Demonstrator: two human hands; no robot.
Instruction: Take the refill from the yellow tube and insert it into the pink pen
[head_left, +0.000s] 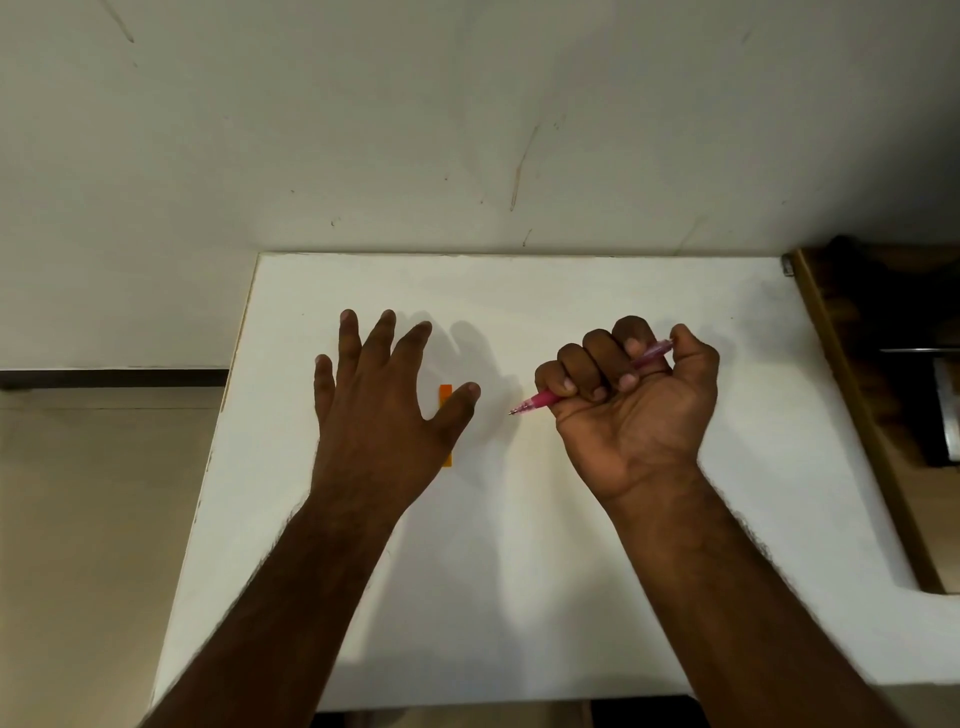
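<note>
My right hand (631, 410) grips the pink pen (543, 400) in a fist, palm turned up, above the white table (519, 597). The pen's tip points left and its clear rear end sticks out by my thumb. The yellow-orange tube (444, 397) lies on the table, mostly hidden under my left hand (382, 410). That hand hovers over it with fingers spread and straight, thumb beside the tube's upper end. I cannot tell whether the hand touches the tube. No refill shows.
A white wall (467, 130) rises directly behind the table. A wooden frame with a dark opening (883, 395) stands along the table's right edge. Beige floor (78, 545) lies beyond the left edge.
</note>
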